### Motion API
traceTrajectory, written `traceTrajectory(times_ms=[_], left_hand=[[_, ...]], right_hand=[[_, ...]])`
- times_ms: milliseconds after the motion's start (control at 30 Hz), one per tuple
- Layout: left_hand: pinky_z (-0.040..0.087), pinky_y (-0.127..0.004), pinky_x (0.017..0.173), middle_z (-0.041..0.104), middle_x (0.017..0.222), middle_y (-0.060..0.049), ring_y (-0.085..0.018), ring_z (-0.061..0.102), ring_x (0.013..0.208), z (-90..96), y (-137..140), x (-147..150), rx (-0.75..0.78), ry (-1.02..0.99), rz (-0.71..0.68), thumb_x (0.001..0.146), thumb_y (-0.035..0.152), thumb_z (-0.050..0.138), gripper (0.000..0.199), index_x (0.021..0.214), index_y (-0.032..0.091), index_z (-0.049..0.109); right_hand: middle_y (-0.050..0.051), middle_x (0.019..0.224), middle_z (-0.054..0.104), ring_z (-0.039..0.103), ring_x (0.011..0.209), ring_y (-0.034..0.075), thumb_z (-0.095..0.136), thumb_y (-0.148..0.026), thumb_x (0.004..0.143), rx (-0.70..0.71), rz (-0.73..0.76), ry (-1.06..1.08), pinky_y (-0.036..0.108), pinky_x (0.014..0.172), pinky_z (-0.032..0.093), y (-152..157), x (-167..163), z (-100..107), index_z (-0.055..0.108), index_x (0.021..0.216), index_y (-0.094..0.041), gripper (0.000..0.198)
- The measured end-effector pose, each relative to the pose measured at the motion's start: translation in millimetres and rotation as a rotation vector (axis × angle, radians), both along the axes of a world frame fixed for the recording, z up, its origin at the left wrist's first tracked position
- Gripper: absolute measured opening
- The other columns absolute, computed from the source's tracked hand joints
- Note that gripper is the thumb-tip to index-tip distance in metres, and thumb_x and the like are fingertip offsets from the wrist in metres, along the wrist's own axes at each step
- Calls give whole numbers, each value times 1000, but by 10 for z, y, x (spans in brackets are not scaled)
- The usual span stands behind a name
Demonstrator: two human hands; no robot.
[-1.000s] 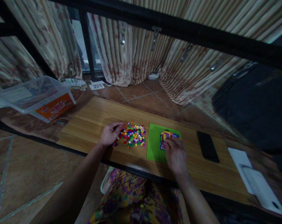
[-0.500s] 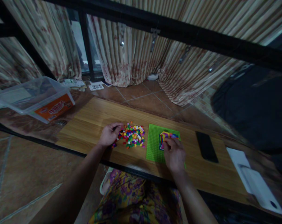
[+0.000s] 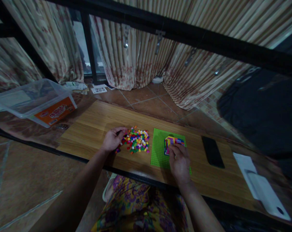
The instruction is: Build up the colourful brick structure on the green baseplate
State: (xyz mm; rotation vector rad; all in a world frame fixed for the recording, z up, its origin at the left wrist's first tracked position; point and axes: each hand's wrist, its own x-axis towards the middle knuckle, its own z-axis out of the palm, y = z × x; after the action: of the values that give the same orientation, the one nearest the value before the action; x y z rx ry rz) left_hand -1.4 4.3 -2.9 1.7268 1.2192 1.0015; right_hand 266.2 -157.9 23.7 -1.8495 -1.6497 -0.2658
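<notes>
My right hand (image 3: 180, 161) is over a green studded baseplate (image 3: 157, 148). Its thumb and fingers are pinched together at the near side of a low, multicoloured block build (image 3: 170, 140), which they partly cover. Whatever is between those fingertips is too small to make out. At the left edge of a loose pile of tiny coloured building bricks (image 3: 138, 140) rests my left hand (image 3: 112, 139), fingers bent and the thumb close to the index fingertip. I cannot make out what this hand pinches.
The wooden table (image 3: 99, 119) also carries a black phone (image 3: 212, 152) right of the baseplate. White objects (image 3: 268, 196) lie beyond its right end. A clear plastic bin (image 3: 39, 100) with an orange label stands at the left. Pleated curtains (image 3: 136, 58) hang behind a dark bar (image 3: 146, 21).
My right hand has shifted very slightly at the block build. My left hand stays by the brick pile. The whole view has moved a few pixels.
</notes>
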Motion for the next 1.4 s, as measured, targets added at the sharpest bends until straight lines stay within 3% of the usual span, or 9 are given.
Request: traceTrajectory(times_ms=[400, 600, 733, 900, 1133, 1400], left_hand=[[53, -31, 84, 75, 99, -5, -22, 69, 91, -6, 0, -6, -5, 6, -16, 85, 44, 53, 36, 103, 20, 72], [54, -31, 83, 75, 98, -6, -21, 69, 90, 43, -16, 2, -16, 14, -12, 85, 42, 52, 35, 101, 18, 72], [53, -31, 86, 75, 99, -6, -22, 69, 92, 61, -22, 1, -21, 14, -7, 85, 41, 53, 34, 101, 18, 72], [53, -33, 87, 75, 98, -6, -22, 69, 92, 38, -19, 0, -8, 16, 2, 85, 42, 53, 34, 100, 19, 72], [53, -33, 87, 75, 99, -5, -22, 69, 93, -13, -1, -10, 5, 6, -5, 85, 43, 53, 35, 102, 20, 72], [53, -31, 86, 75, 100, -5, -21, 69, 93, -11, -4, -7, -11, -2, -3, 85, 42, 53, 34, 103, 20, 72]], right_hand=[[11, 102, 64, 55, 99, 24, 42, -26, 95, -5, 31, 13, 42, 88, 49, -41, 24, 0, 70, 102, -19, 30], [13, 103, 66, 59, 98, 24, 44, -28, 95, 93, -64, 93, 43, 91, 48, -101, -268, 51, 69, 104, -15, 29], [10, 96, 66, 60, 91, 21, 44, -27, 95, -46, 59, 131, 37, 83, 50, -58, -570, 19, 69, 99, -19, 27], [9, 92, 64, 58, 89, 22, 45, -26, 94, -175, 71, 130, 36, 81, 48, 77, -757, -104, 68, 95, -18, 24], [7, 88, 65, 58, 88, 21, 46, -26, 94, -185, 61, 166, 33, 79, 47, 125, -779, -144, 67, 85, -20, 24], [5, 87, 72, 66, 76, 18, 51, -32, 91, -108, 20, 469, 30, 70, 51, -74, -616, -44, 68, 90, -20, 21]])
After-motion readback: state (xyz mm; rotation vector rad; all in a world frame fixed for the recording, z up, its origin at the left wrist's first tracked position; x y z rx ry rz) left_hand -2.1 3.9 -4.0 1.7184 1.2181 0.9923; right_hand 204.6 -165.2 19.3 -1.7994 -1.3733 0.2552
